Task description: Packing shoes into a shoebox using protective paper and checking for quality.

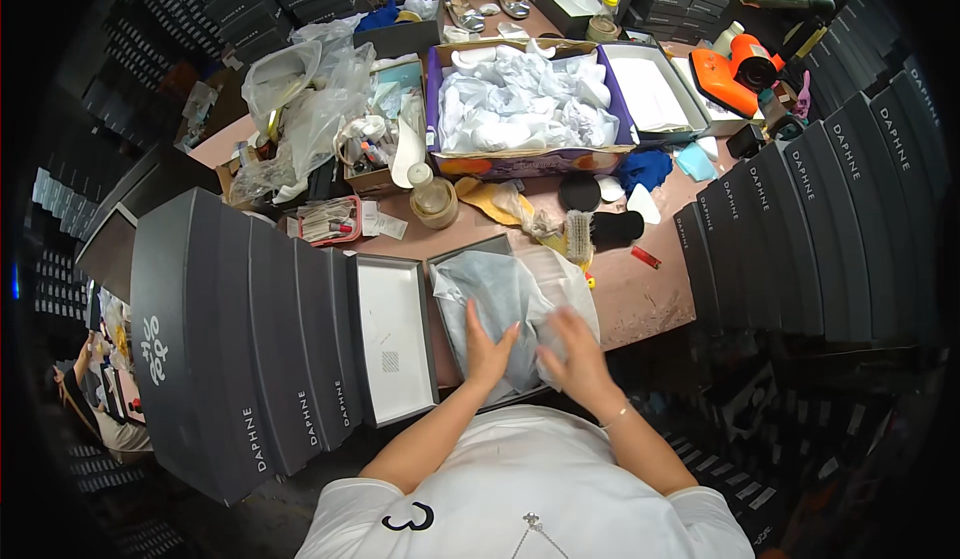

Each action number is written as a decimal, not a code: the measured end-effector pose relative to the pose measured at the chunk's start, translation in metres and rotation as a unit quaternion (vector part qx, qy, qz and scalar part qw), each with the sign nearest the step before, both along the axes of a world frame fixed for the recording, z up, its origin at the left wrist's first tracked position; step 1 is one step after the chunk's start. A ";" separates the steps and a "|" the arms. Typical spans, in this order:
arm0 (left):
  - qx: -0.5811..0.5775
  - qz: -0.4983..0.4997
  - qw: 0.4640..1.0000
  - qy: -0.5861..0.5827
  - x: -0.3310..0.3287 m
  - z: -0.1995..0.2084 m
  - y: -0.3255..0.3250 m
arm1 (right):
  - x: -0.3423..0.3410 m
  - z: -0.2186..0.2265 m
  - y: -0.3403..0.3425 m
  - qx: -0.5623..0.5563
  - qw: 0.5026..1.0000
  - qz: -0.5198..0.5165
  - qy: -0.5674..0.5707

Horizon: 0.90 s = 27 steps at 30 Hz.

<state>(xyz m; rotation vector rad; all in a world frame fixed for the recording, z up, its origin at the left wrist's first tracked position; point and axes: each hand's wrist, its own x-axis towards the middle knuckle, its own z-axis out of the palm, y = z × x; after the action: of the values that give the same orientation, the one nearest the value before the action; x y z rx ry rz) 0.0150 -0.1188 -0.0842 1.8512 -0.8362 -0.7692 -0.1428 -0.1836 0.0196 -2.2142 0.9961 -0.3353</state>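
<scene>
An open grey shoe box lies in front of me, lined with thin white tissue paper that spills over its right side. Whatever is under the tissue is hidden; a greyish shape shows faintly through. My left hand rests on the paper inside the box, thumb and fingers apart. At the right edge of the box, my right hand is over the loose tissue flap, slightly blurred, its fingers spread. To the left of the box lies the shoe box lid, its white inside facing up.
Stacks of dark shoe boxes flank me at left and right. Behind are a purple carton of crumpled tissue, a glue jar, a brush, a red tray and an orange heat device. Another person's hands handle things at the far side.
</scene>
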 end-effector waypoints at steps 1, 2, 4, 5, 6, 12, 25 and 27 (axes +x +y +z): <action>0.012 0.017 1.000 -0.008 -0.001 0.002 0.004 | -0.002 0.020 -0.011 -0.111 0.992 -0.061 0.019; 0.027 0.038 0.999 0.015 -0.004 -0.007 -0.001 | 0.000 0.018 -0.023 -0.143 0.986 -0.084 0.034; 0.020 0.074 0.990 0.119 -0.005 -0.013 -0.013 | 0.004 0.001 -0.048 -0.217 0.966 -0.130 0.060; 0.012 0.089 0.981 0.172 -0.005 -0.011 -0.019 | -0.004 -0.018 -0.054 -0.122 0.980 -0.132 0.082; 0.003 0.101 0.975 0.199 -0.005 -0.010 -0.018 | -0.012 -0.047 -0.063 -0.025 0.986 -0.132 0.097; -0.002 0.114 0.991 0.065 0.010 -0.004 0.000 | 0.011 -0.017 -0.122 0.011 0.992 -0.121 -0.030; -0.033 0.262 0.940 0.218 0.009 0.006 -0.028 | -0.001 0.008 -0.089 0.469 0.825 -0.162 -0.271; -0.086 0.260 0.942 0.194 0.007 -0.007 -0.036 | -0.013 -0.011 -0.082 0.528 0.754 -0.153 -0.359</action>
<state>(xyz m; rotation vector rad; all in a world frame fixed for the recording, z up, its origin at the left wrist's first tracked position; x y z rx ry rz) 0.0216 -0.1549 -0.0913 1.5863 -0.1395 -0.6603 -0.1561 -0.2659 0.0090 -0.7611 0.7760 -0.5365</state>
